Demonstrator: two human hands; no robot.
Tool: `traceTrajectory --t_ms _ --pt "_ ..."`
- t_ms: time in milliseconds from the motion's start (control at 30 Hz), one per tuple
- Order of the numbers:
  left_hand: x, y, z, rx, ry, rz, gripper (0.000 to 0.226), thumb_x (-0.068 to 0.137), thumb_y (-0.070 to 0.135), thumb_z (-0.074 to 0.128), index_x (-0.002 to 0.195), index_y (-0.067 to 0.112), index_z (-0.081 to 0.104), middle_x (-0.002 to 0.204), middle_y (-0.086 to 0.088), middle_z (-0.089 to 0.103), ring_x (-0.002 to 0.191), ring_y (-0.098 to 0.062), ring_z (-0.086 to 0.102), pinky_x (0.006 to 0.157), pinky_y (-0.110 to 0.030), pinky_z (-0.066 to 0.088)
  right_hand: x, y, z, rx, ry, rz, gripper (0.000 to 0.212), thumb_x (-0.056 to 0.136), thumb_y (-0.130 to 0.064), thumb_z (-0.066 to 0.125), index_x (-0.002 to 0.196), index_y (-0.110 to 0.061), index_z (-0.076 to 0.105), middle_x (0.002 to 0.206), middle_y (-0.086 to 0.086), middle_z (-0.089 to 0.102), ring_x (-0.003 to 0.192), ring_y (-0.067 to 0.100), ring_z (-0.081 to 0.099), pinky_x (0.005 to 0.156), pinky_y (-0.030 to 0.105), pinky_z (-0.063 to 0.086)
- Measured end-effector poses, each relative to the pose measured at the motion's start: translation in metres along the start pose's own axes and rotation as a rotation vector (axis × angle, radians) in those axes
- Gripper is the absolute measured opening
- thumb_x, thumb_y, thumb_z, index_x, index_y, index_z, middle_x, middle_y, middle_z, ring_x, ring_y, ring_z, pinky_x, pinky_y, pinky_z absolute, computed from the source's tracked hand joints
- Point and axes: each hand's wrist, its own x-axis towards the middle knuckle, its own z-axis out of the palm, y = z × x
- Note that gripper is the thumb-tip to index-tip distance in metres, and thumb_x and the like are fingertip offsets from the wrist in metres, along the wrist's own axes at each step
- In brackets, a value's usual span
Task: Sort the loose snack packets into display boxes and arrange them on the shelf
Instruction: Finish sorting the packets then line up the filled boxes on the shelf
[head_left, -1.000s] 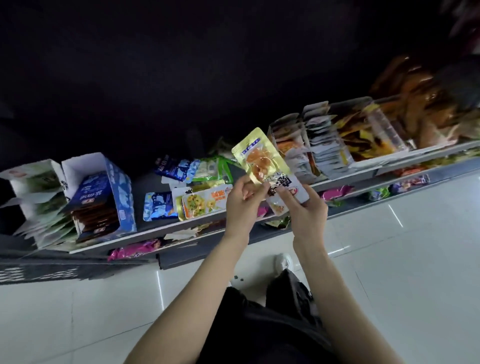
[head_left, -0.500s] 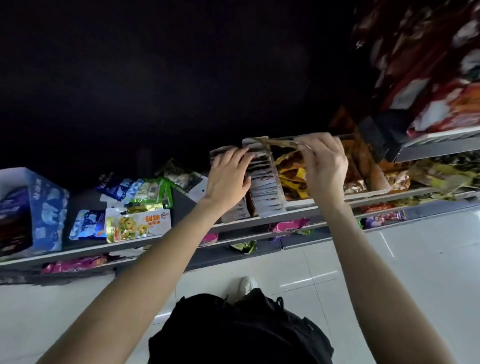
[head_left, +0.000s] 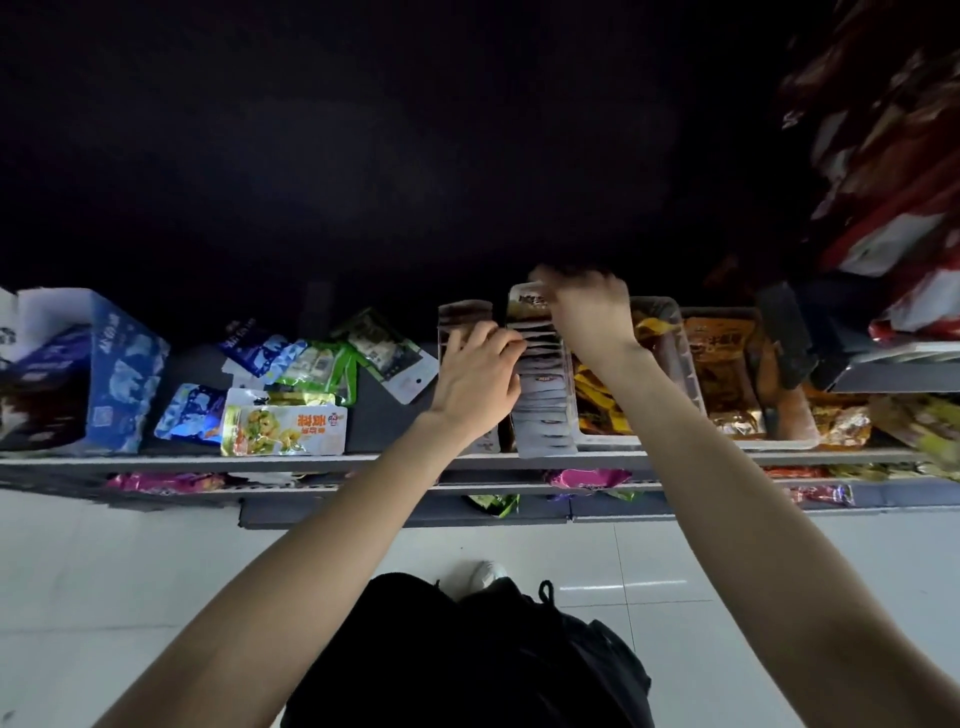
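A row of upright white snack packets (head_left: 543, 400) fills a clear display box on the grey shelf (head_left: 384, 458). My left hand (head_left: 478, 374) rests on the packet tops at the row's left side, fingers bent over them. Blurred by motion, my right hand (head_left: 587, 312) is at the back of the row and pinches the rearmost snack packet (head_left: 524, 304) upright. Loose packets lie to the left: a white and orange one (head_left: 283, 423), blue ones (head_left: 189, 413) and green ones (head_left: 317, 369).
A blue display box (head_left: 111, 384) stands at the shelf's left end. Clear bins of yellow packets (head_left: 602, 400) and brown packets (head_left: 727, 364) sit right of my hands. Red bags (head_left: 883, 171) hang on a higher shelf at right. Purple packets (head_left: 587, 477) lie on the lower shelf above white floor tiles.
Both hands carried a yellow packet from in front of me to the bins. My right hand has since shifted left to the back of the white packet row; my left hand lowered onto it.
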Motion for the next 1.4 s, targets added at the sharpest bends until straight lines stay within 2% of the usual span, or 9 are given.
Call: traceTrajectory --t_ms 167,267,367,533,700,833,1100,1233,1400 --pt "-0.002 0.001 0.002 0.0 0.004 0.007 0.046 0.094 0.031 0.044 0.138 0.017 0.045 0.141 0.005 0.045 0.127 -0.019 0.035 0.101 -0.037 0.025 -0.013 -0.004 0.023 0.082 -0.031 -0.009 0.036 0.04 -0.005 0.091 0.062 -0.026 0.072 0.04 -0.001 0.052 0.032 0.018 0.05 0.032 0.017 0.035" --pt "-0.005 -0.004 0.0 -0.061 0.045 0.013 0.045 0.093 0.03 0.047 0.136 0.018 0.048 0.14 0.005 0.047 0.129 -0.018 0.035 0.101 -0.035 0.021 -0.02 -0.004 0.013 0.211 0.16 0.068 0.028 0.063 -0.003 0.084 0.086 -0.018 0.075 0.061 0.005 0.066 0.053 0.022 0.064 0.046 0.023 0.049" --pt "-0.021 -0.013 -0.008 -0.214 0.278 -0.03 0.029 0.087 0.029 0.055 0.111 0.018 0.065 0.115 0.004 0.063 0.113 -0.018 0.05 0.093 -0.03 0.028 -0.036 -0.026 -0.005 0.48 0.372 0.084 0.021 0.088 -0.006 0.06 0.106 -0.01 0.069 0.088 0.006 0.071 0.079 0.024 0.067 0.071 0.035 0.055" --pt "-0.097 -0.059 -0.006 -0.387 0.617 -0.316 0.018 0.085 0.026 0.051 0.088 0.012 0.063 0.085 0.003 0.064 0.083 -0.017 0.055 0.077 -0.031 0.037 -0.062 -0.114 -0.012 0.754 0.254 -0.047 0.025 0.087 -0.008 0.054 0.107 -0.011 0.069 0.092 0.002 0.071 0.076 0.017 0.066 0.058 0.026 0.053" --pt "-0.16 -0.147 0.036 -0.296 0.2 -0.499 0.025 0.085 0.027 0.05 0.103 0.016 0.063 0.1 -0.001 0.067 0.096 -0.024 0.06 0.085 -0.038 0.043 -0.052 -0.191 0.028 0.754 -0.303 -0.071 0.026 0.093 -0.014 0.048 0.11 -0.019 0.067 0.111 -0.001 0.066 0.096 0.022 0.064 0.074 0.038 0.054" --pt "-0.176 -0.198 0.057 -0.291 -0.114 -0.533 0.029 0.091 0.027 0.054 0.119 0.022 0.059 0.122 0.0 0.062 0.116 -0.022 0.054 0.097 -0.039 0.042 -0.023 -0.222 0.069 0.643 -0.433 0.011 0.03 0.093 -0.012 0.046 0.119 -0.016 0.063 0.123 0.004 0.058 0.112 0.025 0.054 0.086 0.036 0.048" --pt "-0.169 -0.235 0.091 -0.319 -0.147 -0.497 0.029 0.093 0.032 0.05 0.122 0.03 0.054 0.129 0.008 0.053 0.119 -0.016 0.047 0.1 -0.035 0.035 0.006 -0.238 0.142 0.283 -0.565 0.216 0.054 0.093 -0.026 0.054 0.141 -0.015 0.03 0.143 0.015 0.035 0.13 0.038 0.033 0.098 0.046 0.039" --pt "-0.168 -0.234 0.095 -0.274 -0.106 -0.505 0.031 0.092 0.033 0.051 0.122 0.029 0.055 0.128 0.007 0.053 0.118 -0.019 0.046 0.096 -0.035 0.036 -0.006 -0.241 0.135 0.014 -0.491 0.038 0.037 0.095 -0.01 0.043 0.132 -0.006 0.037 0.12 0.014 0.058 0.1 0.031 0.063 0.069 0.035 0.051" --pt "-0.166 -0.227 0.086 -0.258 -0.131 -0.498 0.045 0.09 0.039 0.054 0.132 0.025 0.048 0.136 0.002 0.049 0.124 -0.022 0.044 0.104 -0.041 0.031 -0.022 -0.238 0.093 -0.003 -0.521 0.025 0.029 0.091 -0.004 0.046 0.115 -0.013 0.058 0.094 0.008 0.069 0.088 0.028 0.068 0.066 0.03 0.048"
